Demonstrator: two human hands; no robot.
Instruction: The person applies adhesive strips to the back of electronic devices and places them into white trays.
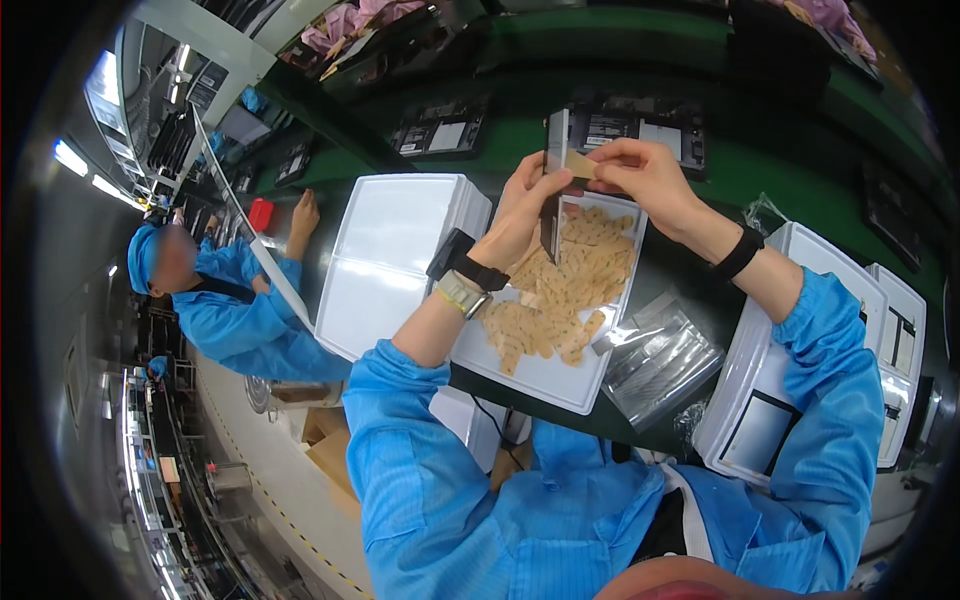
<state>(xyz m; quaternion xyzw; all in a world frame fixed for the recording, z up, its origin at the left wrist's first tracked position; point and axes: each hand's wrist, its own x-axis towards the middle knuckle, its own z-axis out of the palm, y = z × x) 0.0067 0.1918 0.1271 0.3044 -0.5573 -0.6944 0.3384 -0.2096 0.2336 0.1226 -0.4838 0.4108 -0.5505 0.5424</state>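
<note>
My left hand point(522, 212) grips a thin flat rectangular panel point(557, 135) on edge, dark on one side, pale on the other. Against its right side, my right hand point(648, 182) pinches a small tan adhesive piece point(577, 164) between thumb and fingers. Whether the piece touches the panel, I cannot tell. Both hands are above the upper part of a white tray point(560, 392). Many loose tan adhesive pieces point(575, 270) with small dark marks lie heaped in that tray.
White stacked trays point(390, 230) stand left, and more trays point(745, 385) with dark flat panels lie right. A clear plastic bag point(665, 360) sits beside the middle tray. Open dark device housings point(440, 128) rest on the green line behind. Another person point(240, 300) in blue works at left.
</note>
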